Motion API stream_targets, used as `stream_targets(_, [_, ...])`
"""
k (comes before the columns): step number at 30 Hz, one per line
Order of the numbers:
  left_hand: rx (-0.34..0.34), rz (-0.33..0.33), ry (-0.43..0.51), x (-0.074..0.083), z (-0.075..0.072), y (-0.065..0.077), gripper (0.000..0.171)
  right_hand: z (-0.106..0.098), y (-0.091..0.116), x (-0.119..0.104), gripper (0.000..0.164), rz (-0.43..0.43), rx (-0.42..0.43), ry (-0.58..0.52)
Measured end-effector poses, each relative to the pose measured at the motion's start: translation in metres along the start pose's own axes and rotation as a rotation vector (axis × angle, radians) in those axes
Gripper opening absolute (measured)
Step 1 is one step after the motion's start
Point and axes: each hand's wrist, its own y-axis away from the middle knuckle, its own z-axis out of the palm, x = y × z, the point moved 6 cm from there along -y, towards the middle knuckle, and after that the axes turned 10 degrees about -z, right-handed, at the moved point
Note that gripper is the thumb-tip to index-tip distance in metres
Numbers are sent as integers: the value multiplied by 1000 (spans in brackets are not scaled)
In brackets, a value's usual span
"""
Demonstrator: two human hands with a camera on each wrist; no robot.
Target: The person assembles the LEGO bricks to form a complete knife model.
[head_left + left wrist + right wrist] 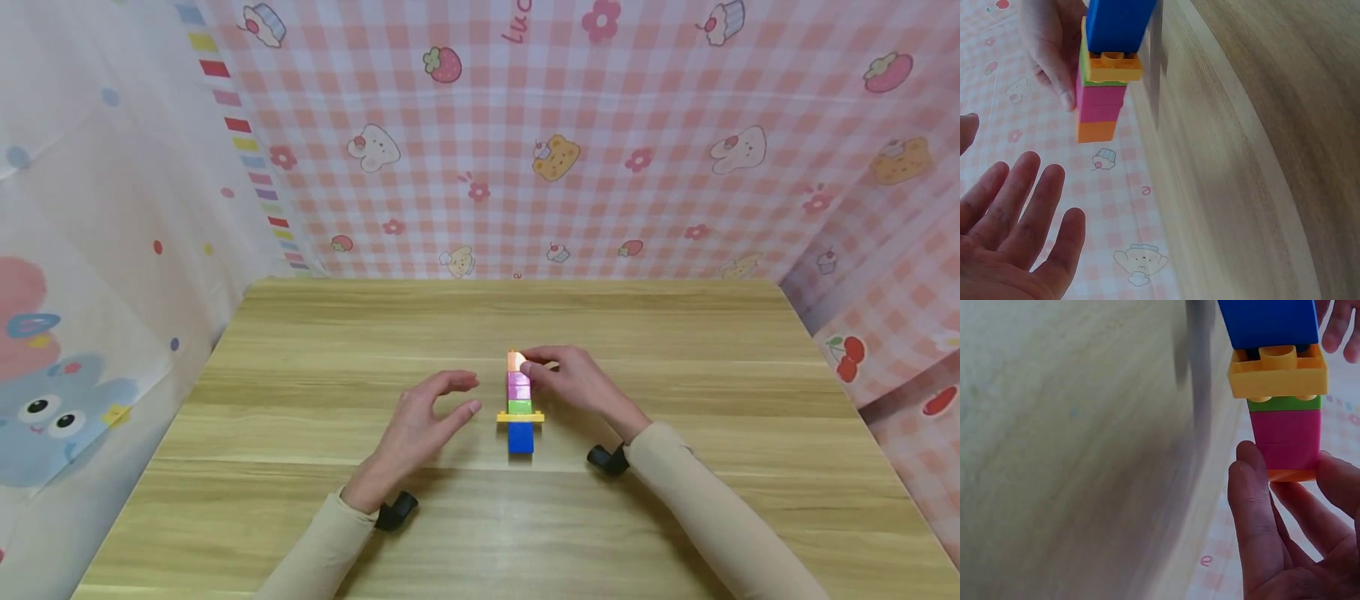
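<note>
A column of toy building blocks [519,392] is in the middle of the wooden table. In the head view a blue block [521,437] forms its lower end, followed by a wider yellow block [521,417], a green one, pink ones and an orange one at the upper end. My right hand [572,379] pinches the column near the orange end, thumb and fingers on opposite sides of the pink part [1286,439]. To the left of the column, my left hand [427,417] is apart from it, fingers relaxed and holding nothing.
The wooden table [337,333] reaches back to a pink checked cloth [480,125] with cartoon prints. A white printed cloth [97,192] hangs at the left. Black wrist devices [397,511] sit under both wrists.
</note>
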Motion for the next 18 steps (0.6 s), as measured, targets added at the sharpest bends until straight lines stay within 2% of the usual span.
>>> stream_targets(9, [-8,-15,-11,0,-1,0,39,5,-5,11,45,67,-26,-37])
stream_targets(18, [-11,-32,-24,-1,-3,-1,40,5,-6,15,43,122,-28,-3])
